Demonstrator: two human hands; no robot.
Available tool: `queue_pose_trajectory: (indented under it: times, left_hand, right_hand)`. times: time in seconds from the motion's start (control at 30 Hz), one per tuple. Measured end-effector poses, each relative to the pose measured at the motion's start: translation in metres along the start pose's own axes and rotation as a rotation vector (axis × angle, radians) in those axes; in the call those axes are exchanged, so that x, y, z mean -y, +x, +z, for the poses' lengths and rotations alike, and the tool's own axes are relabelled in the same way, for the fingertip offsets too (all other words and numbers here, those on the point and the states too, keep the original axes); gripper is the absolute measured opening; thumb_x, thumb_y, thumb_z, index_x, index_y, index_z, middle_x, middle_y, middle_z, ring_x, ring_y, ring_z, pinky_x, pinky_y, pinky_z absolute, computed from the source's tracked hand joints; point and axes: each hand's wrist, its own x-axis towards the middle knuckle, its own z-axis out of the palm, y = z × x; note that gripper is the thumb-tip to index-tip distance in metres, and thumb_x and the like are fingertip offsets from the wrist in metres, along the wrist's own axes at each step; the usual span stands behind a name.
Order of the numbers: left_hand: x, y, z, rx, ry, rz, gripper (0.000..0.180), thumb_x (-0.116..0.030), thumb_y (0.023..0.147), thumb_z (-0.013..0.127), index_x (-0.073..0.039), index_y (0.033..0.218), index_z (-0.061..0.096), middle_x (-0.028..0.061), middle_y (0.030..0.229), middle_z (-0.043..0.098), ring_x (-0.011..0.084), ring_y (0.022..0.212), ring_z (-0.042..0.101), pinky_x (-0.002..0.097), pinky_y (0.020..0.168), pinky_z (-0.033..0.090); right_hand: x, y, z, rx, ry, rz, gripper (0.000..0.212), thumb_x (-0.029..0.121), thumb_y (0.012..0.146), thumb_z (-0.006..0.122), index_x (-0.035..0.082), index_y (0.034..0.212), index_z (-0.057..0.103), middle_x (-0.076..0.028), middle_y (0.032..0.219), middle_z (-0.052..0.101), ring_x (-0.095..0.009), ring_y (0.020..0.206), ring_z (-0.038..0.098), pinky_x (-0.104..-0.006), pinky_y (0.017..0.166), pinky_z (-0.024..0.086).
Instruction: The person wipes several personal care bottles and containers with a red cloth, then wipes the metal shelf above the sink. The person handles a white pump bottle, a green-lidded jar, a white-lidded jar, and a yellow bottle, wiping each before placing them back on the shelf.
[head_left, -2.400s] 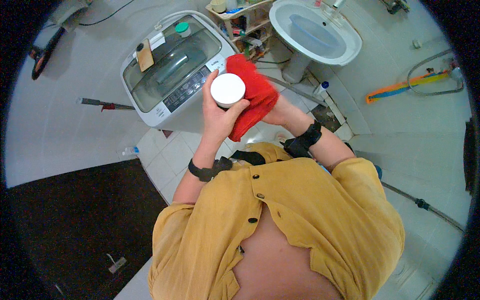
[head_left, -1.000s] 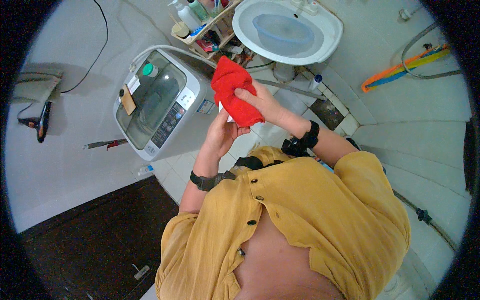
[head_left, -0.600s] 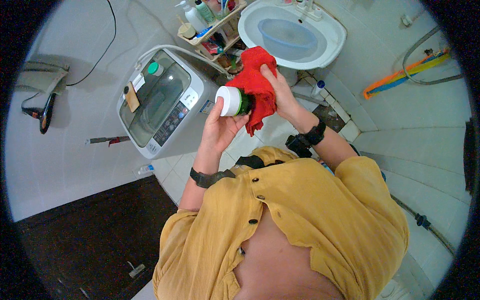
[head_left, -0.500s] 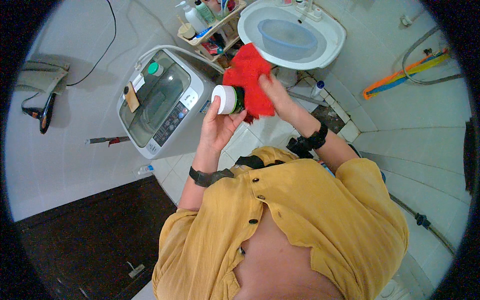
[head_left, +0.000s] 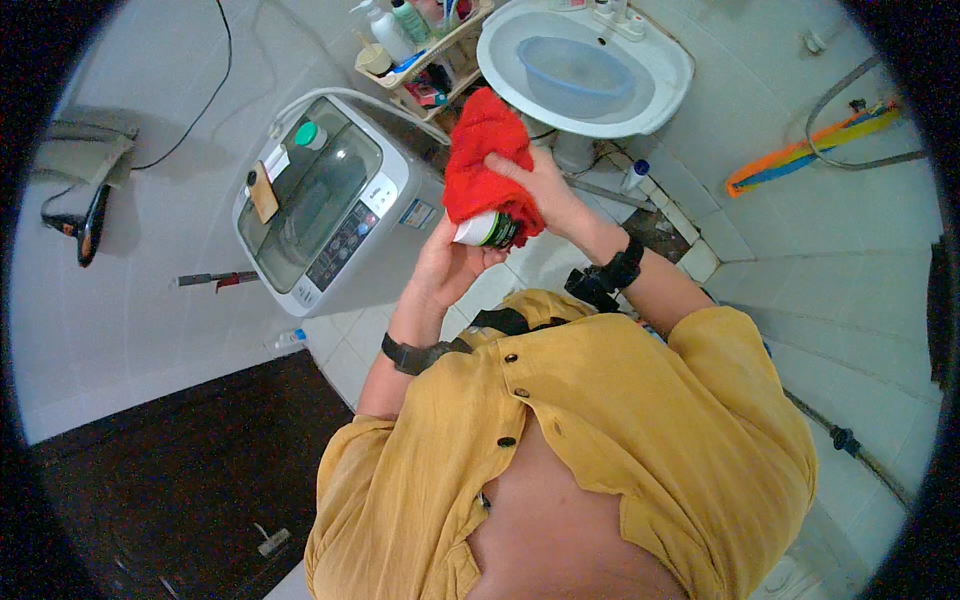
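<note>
Head view: the white-and-dark jar (head_left: 490, 231) is held between both hands, its far side covered by red cloth (head_left: 484, 145). Jar's axis set roughly left–right, white end toward the nearer left hand (head_left: 444, 268), fingers part-curled around it. Cloth gripped by right hand (head_left: 540, 188), thumb on top, other fingers hidden.

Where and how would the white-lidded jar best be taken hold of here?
Probably by the white lid, thumb and fingers across its round side, coming from the left: the white-lidded jar points its lid that way, toward the left hand, while the red cloth under the right hand covers part of its dark body.
</note>
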Motion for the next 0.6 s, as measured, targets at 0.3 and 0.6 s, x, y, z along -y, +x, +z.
queue_pose_trajectory:
  times: [0.3,0.6]
  left_hand:
    - [-0.011,0.006,-0.007,-0.134,-0.196,0.136,0.051,-0.049,0.096,0.05,-0.01,0.129,0.049,0.0103,0.121,0.059,0.0266,0.111,0.058,0.041,0.092,0.051]
    - [0.002,0.005,-0.02,-0.09,-0.094,0.054,0.045,-0.032,0.098,0.053,-0.006,0.135,0.047,0.0109,0.13,0.057,0.0244,0.115,0.059,0.0422,0.098,0.05]
  right_hand:
    - [0.013,-0.013,-0.02,-0.07,0.31,0.172,0.05,0.04,0.099,0.051,0.006,0.135,0.045,-0.007,0.125,0.058,-0.02,0.114,0.056,-0.0365,0.103,0.042]
    - [0.001,-0.017,0.009,0.208,-0.851,-0.306,0.083,0.024,0.069,0.084,0.003,0.137,0.04,-0.016,0.13,0.053,-0.027,0.12,0.052,-0.0403,0.104,0.04]
